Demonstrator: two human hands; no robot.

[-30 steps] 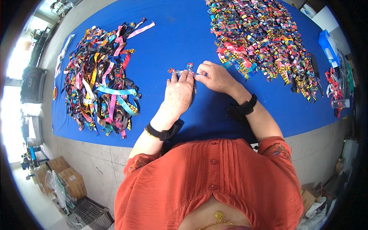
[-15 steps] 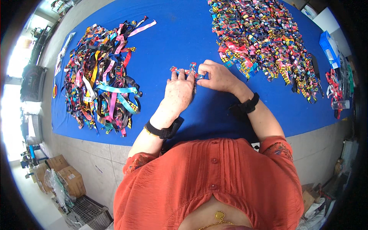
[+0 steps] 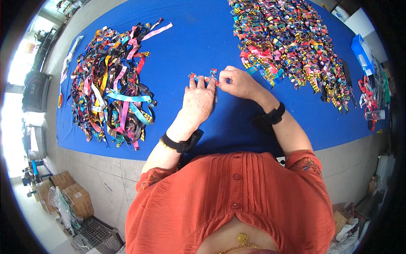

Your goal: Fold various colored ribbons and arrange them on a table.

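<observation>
On your left, a heap of loose ribbons (image 3: 108,80) is lying tangled on the blue-covered table (image 3: 190,42), with a light blue ribbon (image 3: 129,98) looping across its near part and a pink ribbon (image 3: 157,31) sticking out at its far edge. Strands there could be snagging on one another if you were pulling one out quickly.

Toward the middle, your left hand (image 3: 198,100) is lying flat, its fingers slightly spread and pressing on a patterned ribbon (image 3: 214,73). That ribbon is resting on the table just beyond and beneath your fingertips, its red and blue ends poking out; your fingers are hiding the rest, so you cannot be judging its folds from here. Should that pressure be easing, the ribbon could be sliding or twisting.

Just beside it, your right hand (image 3: 238,84) is bringing thumb and forefinger together, pinching the ribbon's right side. A hard tug there could be dragging the layers out of line, because the grip is so small.

Further right, a dense spread of small ribbon bundles (image 3: 287,42) is covering the table; your right forearm could be brushing its near edge if swinging wide.
</observation>
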